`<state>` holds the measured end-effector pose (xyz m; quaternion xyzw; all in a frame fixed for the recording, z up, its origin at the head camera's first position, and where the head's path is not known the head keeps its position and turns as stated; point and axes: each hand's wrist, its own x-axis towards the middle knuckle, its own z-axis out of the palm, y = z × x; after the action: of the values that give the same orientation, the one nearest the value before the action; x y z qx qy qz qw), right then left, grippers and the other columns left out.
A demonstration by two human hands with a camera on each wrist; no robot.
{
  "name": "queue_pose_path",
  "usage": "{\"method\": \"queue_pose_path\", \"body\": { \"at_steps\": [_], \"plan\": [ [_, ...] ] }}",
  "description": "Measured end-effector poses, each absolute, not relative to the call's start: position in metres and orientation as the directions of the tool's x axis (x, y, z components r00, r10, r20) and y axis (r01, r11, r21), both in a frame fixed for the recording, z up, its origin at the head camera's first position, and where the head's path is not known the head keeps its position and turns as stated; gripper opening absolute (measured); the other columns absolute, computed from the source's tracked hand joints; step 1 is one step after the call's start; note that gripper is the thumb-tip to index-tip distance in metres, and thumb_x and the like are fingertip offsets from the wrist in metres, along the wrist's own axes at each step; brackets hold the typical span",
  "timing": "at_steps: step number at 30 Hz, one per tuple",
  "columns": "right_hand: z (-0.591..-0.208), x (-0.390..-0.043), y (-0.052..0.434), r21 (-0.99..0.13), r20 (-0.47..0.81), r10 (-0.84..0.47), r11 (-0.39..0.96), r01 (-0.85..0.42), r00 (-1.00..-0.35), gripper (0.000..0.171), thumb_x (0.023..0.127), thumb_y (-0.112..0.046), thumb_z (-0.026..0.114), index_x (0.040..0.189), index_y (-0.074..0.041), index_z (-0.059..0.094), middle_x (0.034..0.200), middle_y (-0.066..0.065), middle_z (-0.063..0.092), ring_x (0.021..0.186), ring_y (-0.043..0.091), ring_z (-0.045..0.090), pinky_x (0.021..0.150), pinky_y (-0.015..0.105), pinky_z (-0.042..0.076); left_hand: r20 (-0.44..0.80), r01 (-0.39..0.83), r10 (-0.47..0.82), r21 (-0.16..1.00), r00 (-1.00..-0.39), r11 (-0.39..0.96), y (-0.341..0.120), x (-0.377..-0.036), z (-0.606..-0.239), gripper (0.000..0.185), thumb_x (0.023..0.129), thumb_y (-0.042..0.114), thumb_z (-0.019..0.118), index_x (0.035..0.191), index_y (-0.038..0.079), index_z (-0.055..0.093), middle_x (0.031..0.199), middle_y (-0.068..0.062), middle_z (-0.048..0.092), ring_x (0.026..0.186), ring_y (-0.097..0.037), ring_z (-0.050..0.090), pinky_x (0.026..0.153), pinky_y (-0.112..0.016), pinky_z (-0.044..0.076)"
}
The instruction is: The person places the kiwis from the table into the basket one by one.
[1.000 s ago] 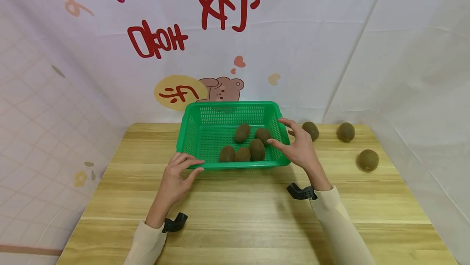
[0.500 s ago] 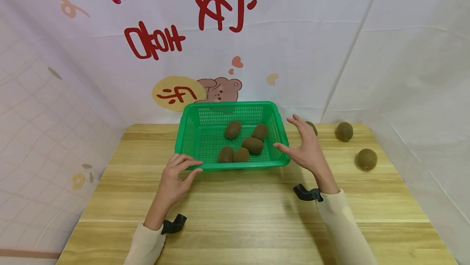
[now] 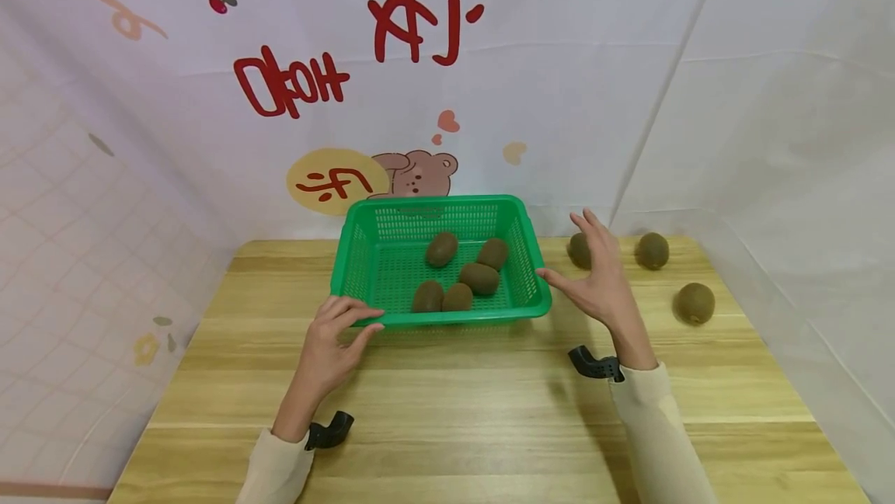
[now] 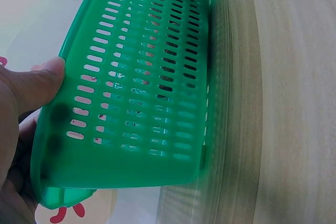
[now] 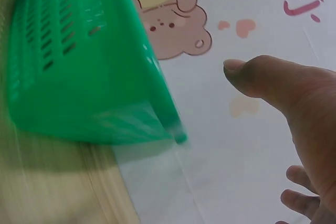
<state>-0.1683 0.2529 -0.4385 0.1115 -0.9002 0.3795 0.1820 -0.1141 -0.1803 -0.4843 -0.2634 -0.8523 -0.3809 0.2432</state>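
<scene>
A green plastic basket [image 3: 440, 319] with slotted walls stands on the table, several brown kiwis [image 3: 479, 279] lying inside it. My left hand [image 3: 334, 342] grips its rim at the near left corner. In the left wrist view the thumb [image 4: 44, 80] presses the rim from outside, while the other fingers are partly hidden behind it. My right hand [image 3: 600, 279] is just past the basket's right side, thumb and fingers spread wide with nothing between them. Behind those fingers sits a loose kiwi [image 3: 579, 251], partly covered by the hand in the head view.
Two more kiwis lie farther right on the wooden table [image 3: 447, 426]: one kiwi [image 3: 652, 251] near the back edge, another kiwi [image 3: 695, 304] closer in. A white printed cloth [image 3: 559, 85] hangs behind and along both sides of the table.
My right hand has moved right, from over the basket's right side to outside it. Inside, some kiwis have rolled, one tipping onto its side. The left hand has kept its grip.
</scene>
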Motion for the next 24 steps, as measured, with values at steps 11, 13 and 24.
{"method": "queue_pose_path", "body": {
  "at_steps": [11,13,24],
  "plan": [
    [-0.438,-0.167,0.279,-0.596,0.508,0.016,0.729,-0.337,-0.861,0.102,0.074,-0.023,0.092,0.160,-0.014,0.037,0.169,0.018,0.023,0.154,0.050,0.020,0.117,0.076,0.016,0.609,0.625,0.256,0.530,-0.751,0.574,-0.179,-0.114,-0.483,0.021,0.083,0.008,0.084,0.104,0.013,0.081,0.098,0.000,0.072,0.096,-0.018,0.057,0.086,-0.029,0.045],
    [-0.438,-0.165,0.284,-0.608,0.489,0.043,0.733,-0.305,-0.871,0.102,0.076,-0.026,0.091,0.161,-0.016,0.035,0.170,0.018,0.022,0.154,0.050,0.019,0.116,0.077,0.017,0.616,0.631,0.257,0.524,-0.745,0.572,-0.179,-0.114,-0.483,0.022,0.083,0.008,0.085,0.104,0.013,0.081,0.099,0.000,0.072,0.095,-0.018,0.057,0.086,-0.029,0.045],
    [-0.439,-0.158,0.315,-0.679,0.354,0.145,0.719,-0.147,-0.924,0.107,0.083,-0.037,0.086,0.165,-0.020,0.021,0.173,0.014,0.009,0.159,0.044,0.006,0.118,0.077,0.014,0.606,0.619,0.252,0.530,-0.755,0.580,-0.177,-0.113,-0.483,0.021,0.084,0.008,0.084,0.104,0.013,0.081,0.099,-0.001,0.072,0.096,-0.018,0.057,0.087,-0.029,0.045]
  ]
}}
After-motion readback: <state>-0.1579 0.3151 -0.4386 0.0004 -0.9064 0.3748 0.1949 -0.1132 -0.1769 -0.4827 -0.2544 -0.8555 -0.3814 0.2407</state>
